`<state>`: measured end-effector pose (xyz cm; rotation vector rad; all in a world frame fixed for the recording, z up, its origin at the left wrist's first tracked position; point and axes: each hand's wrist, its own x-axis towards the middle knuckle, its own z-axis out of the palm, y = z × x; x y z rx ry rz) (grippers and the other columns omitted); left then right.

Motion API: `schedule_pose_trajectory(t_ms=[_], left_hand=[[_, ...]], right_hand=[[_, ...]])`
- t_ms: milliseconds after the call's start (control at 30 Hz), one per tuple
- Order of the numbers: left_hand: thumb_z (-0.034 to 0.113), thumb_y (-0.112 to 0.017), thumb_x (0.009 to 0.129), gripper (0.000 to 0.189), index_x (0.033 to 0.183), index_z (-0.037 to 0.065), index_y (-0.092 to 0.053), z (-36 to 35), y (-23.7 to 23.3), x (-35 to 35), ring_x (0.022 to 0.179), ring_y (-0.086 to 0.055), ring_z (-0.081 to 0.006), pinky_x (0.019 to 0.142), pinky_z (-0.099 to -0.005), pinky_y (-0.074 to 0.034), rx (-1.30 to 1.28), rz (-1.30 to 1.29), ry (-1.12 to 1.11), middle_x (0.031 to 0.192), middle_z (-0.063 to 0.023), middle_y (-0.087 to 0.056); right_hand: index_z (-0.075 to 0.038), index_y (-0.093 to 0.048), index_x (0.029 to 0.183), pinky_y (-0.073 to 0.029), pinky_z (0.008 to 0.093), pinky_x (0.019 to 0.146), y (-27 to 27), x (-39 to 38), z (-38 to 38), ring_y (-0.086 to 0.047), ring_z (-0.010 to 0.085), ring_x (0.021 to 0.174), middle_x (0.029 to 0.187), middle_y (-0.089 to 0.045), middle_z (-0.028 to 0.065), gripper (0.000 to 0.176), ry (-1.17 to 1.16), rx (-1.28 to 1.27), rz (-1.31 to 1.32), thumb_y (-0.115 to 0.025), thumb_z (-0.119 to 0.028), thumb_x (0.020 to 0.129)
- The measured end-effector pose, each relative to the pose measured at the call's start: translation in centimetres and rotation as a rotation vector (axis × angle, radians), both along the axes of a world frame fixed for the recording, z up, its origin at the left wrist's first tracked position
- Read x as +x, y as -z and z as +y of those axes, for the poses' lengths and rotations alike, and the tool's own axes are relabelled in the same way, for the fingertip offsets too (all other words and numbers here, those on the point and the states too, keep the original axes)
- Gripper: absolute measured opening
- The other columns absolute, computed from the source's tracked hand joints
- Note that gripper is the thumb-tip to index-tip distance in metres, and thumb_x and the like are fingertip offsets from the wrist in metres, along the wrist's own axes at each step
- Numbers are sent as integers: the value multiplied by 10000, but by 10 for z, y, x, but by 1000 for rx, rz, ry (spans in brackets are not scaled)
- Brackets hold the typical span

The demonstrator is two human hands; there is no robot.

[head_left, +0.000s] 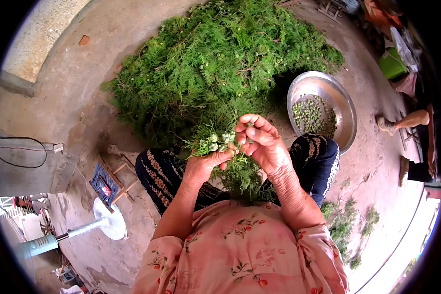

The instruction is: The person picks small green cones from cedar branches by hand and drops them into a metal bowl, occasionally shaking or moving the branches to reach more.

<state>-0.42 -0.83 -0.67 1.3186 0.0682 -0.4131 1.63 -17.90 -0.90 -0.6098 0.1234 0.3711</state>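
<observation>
My left hand [204, 165] is closed round a green sprig [214, 142] that carries several pale green cones, above my lap. Beside it on the right, my right hand [264, 147] has its thumb and index finger pinched on a small green cone [250, 126]. Beyond both hands a large pile of green branches [215, 63] lies on the floor. A metal basin [346, 108] with many small green cones [312, 115] in its bottom stands to the right of the pile.
A small folding stool [105, 183] and a fan's round white base [113, 223] are at the left. Loose sprigs [345, 228] lie at the lower right. Another person's leg [414, 120] and a green container [393, 63] are at the right edge.
</observation>
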Motion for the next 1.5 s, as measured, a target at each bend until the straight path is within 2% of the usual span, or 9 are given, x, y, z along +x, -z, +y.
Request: schedule_pose_trajectory(t_ms=[233,433,500,700,900,1167,1333,1367,1500], left_hand=[[268,-690,754,279,892,42,-602,-2,-3,0,533,-494,-95,437,-226,-397,1,17,7,730,-7,-592],[296,-703,736,302,865,46,-596,-2,1,0,538,-484,-87,440,-223,-394,84,61,53,709,-1,-576],[317,-710,724,322,865,51,-597,-4,-4,-1,536,-475,-84,438,-217,-380,93,61,46,703,4,-574],[300,-702,725,333,921,45,-618,-4,-7,0,527,-450,-63,435,-198,-351,79,32,57,693,9,-586],[210,-684,749,250,920,37,-621,-12,-16,-2,499,-443,-61,436,-197,-361,104,77,86,726,25,-599],[196,-689,747,207,831,46,-575,-10,-13,2,486,-446,-73,421,-213,-353,170,39,134,641,11,-538],[238,-687,744,235,804,39,-577,-9,-10,0,474,-452,-80,430,-222,-362,183,-22,69,616,7,-535],[263,-687,742,257,800,37,-577,-9,-9,0,473,-456,-82,433,-225,-365,235,-90,79,607,6,-531],[290,-649,772,272,849,31,-620,-10,5,-1,479,-472,-92,465,-221,-403,212,-86,34,746,-19,-634]], right_hand=[[-7,-599,1014,-349,171,464,-11,-4,0,-491,32,601,733,-581,-4,283,-183,-345,-159,-639,-190,802],[24,-602,967,-486,200,558,-5,-6,9,-550,91,605,733,-592,46,282,-99,-361,-281,-664,-178,780],[-9,-620,954,-446,207,545,-6,-9,10,-545,74,649,752,-602,16,225,-52,-248,-157,-667,-127,769],[-21,-622,847,-374,173,416,-5,-12,15,-497,65,503,675,-574,5,172,31,-125,173,-653,-179,785],[-53,-623,822,-362,175,438,-5,-3,6,-497,48,544,766,-594,6,150,28,-186,23,-640,-199,794],[-27,-631,845,-351,151,452,-12,-4,-1,-468,23,541,682,-569,-26,214,-152,-423,-243,-681,-219,765],[-59,-581,784,-328,168,405,-5,-8,7,-456,55,503,664,-518,-6,214,-62,-173,90,-627,-267,808],[-54,-589,772,-285,181,391,2,-5,6,-417,48,460,614,-508,-21,242,15,48,169,-633,-290,803],[-29,-556,791,-329,219,413,21,7,-5,-441,105,504,649,-503,21,271,223,-18,164,-579,-294,842]])
